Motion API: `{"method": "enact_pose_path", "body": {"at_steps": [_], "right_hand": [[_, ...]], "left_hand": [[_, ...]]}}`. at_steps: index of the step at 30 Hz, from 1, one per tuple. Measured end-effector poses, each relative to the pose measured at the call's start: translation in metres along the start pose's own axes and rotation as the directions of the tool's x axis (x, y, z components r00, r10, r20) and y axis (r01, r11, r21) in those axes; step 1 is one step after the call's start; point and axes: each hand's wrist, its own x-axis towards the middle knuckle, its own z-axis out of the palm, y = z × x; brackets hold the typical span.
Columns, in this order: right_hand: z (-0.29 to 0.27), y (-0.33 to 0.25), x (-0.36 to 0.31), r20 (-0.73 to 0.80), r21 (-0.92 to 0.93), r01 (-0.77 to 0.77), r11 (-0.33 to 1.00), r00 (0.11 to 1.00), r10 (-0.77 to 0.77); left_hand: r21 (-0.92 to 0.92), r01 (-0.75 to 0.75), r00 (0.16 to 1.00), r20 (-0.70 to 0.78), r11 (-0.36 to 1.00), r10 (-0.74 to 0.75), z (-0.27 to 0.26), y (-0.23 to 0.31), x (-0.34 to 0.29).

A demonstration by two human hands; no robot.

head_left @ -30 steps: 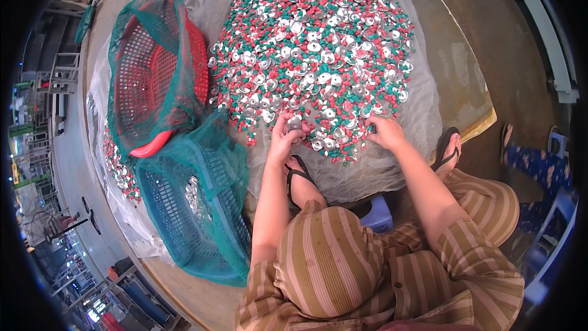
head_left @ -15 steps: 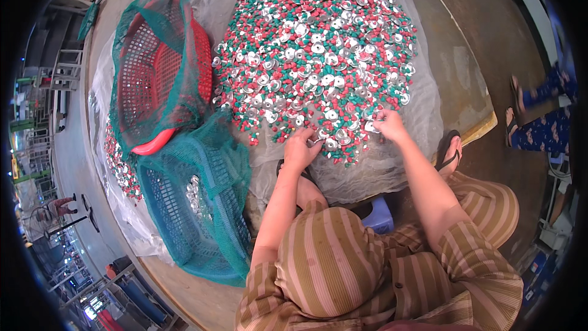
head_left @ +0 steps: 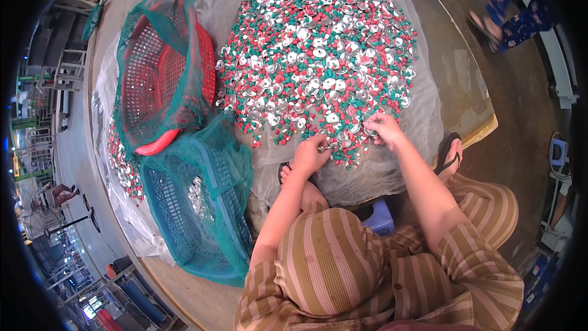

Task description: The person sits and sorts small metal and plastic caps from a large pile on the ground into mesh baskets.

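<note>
A wide heap of small red and green pieces mixed with round silver metal discs [head_left: 329, 83] lies in front of me on a translucent plastic sheet. At its near edge my left hand [head_left: 312, 154] is closed in a pinch, with a bit of a silver disc [head_left: 325, 147] showing at the fingertips. To the right, my right hand [head_left: 383, 129] is also pinched closed, low over the pieces; its fingers hide what they hold. In the blue basket [head_left: 229, 208] at my left, lined with green netting, lies a small pile of silver discs [head_left: 197, 197].
Beyond the blue basket stands a red basket [head_left: 205, 55] draped in green netting. More red and green pieces [head_left: 124, 168] lie left of the baskets. A blue plastic stool [head_left: 380, 217] is below me. Another person's legs [head_left: 520, 24] are at the far right.
My left hand has moved slightly right and nearer to me. My right hand has shifted a little left. The other person's legs have moved farther away along the right side.
</note>
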Motion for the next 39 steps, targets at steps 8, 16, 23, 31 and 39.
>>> {"method": "enact_pose_path", "body": {"at_steps": [8, 16, 23, 31, 39], "right_hand": [[0.025, -0.020, -0.020, 0.206, 0.224, 0.050, 0.973, 0.974, -0.097], [0.056, -0.035, -0.037, 0.349, -0.050, 0.252, 0.966, 0.911, -0.220], [0.037, -0.025, -0.009, 0.149, -0.549, 0.605, 0.576, 0.750, -0.645], [0.025, -0.021, 0.002, -0.015, -0.570, 0.532, 0.626, 0.755, -0.655], [0.074, -0.039, -0.030, -0.007, -0.285, 0.666, 0.689, 0.718, -0.696]], "left_hand": [[-0.898, 0.283, 0.958, 0.250, 0.337, -0.137, -0.014, 0.011, 0.009], [-0.890, 0.298, 0.948, 0.235, 0.345, -0.213, -0.007, 0.018, 0.015], [-0.308, -0.020, 0.898, -0.423, 0.951, -0.118, -0.012, -0.007, 0.002], [0.100, 0.241, 0.455, -0.890, 0.965, -0.021, -0.144, 0.003, -0.074], [0.225, 0.335, 0.531, -0.847, 0.915, 0.014, -0.171, 0.016, -0.104]]}}
